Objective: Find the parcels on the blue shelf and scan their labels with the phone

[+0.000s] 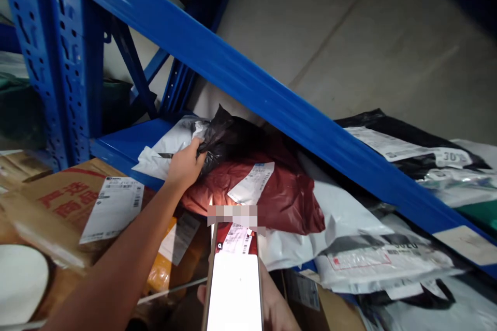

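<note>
My left hand (185, 164) reaches onto the shelf and is closed on the edge of a black plastic parcel bag (229, 137). That bag lies on a dark red parcel bag (287, 196) with a white shipping label (251, 182). My right hand (276, 306) is low in the view and holds a phone (234, 282) upright; its bright screen shows the label on the red parcel. Only part of the right hand's fingers and palm shows beside the phone.
A blue steel rack beam (295, 114) crosses diagonally above the parcels, with a blue upright (58, 57) at left. A cardboard box (58, 207) with a label sits at left. White and black mailer bags (373, 253) pile at right. Concrete floor lies beyond.
</note>
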The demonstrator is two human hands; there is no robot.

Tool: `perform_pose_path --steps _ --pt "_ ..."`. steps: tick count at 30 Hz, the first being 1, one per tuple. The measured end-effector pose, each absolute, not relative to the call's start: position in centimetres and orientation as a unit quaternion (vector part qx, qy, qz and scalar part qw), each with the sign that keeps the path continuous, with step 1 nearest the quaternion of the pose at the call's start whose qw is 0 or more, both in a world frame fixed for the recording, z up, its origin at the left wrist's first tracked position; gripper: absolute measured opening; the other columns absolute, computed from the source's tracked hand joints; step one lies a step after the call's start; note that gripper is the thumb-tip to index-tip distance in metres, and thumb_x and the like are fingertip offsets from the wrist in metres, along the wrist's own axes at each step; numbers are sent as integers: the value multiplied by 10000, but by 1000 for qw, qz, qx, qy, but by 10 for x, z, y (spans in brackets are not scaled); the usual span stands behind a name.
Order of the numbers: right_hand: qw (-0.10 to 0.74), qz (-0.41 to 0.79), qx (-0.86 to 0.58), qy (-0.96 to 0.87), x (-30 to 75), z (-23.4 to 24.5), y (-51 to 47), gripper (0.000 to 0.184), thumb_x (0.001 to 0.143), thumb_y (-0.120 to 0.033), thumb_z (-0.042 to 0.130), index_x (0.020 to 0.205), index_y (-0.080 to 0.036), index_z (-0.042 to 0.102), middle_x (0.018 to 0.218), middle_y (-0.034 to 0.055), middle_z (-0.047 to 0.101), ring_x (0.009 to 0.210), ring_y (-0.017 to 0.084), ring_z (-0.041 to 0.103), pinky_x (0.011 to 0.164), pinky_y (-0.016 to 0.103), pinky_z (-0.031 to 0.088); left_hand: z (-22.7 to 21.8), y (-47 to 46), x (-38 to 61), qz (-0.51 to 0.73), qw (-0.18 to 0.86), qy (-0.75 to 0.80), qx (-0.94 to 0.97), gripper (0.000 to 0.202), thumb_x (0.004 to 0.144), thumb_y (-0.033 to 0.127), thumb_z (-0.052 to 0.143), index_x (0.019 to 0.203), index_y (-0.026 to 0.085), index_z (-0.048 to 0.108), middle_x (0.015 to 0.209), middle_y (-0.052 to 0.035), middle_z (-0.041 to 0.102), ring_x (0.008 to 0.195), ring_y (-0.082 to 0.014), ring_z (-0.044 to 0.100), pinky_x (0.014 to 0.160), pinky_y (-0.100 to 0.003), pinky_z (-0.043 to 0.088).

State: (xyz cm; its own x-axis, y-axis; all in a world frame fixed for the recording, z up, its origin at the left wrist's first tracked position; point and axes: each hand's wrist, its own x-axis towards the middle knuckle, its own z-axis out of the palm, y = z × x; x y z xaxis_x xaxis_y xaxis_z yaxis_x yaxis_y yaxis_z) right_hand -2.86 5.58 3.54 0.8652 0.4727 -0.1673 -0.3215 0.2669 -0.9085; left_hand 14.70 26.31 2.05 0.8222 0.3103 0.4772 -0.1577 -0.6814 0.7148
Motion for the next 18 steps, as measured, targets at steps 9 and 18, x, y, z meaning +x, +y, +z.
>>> perform_pose_path --steps 9,18 --pt "814 285 -489 -131 -45 23 34 954 479 -320 837 1318 -280 384 1192 76 654 1147 317 578 956 528 417 21 266 144 284 394 63 872 351 891 415 341 1146 213 473 928 -83 681 892 -273 647 725 -316 426" --pt "758 369 -485 -232 10 -13 26 757 372 -556 812 1008 -172 669 907 114 738 903 341 662 869 493 460 21 264 143 298 389 55 870 327 798 505 497 947 222 568 751 -50 678 781 -282 650 622 -294 399"
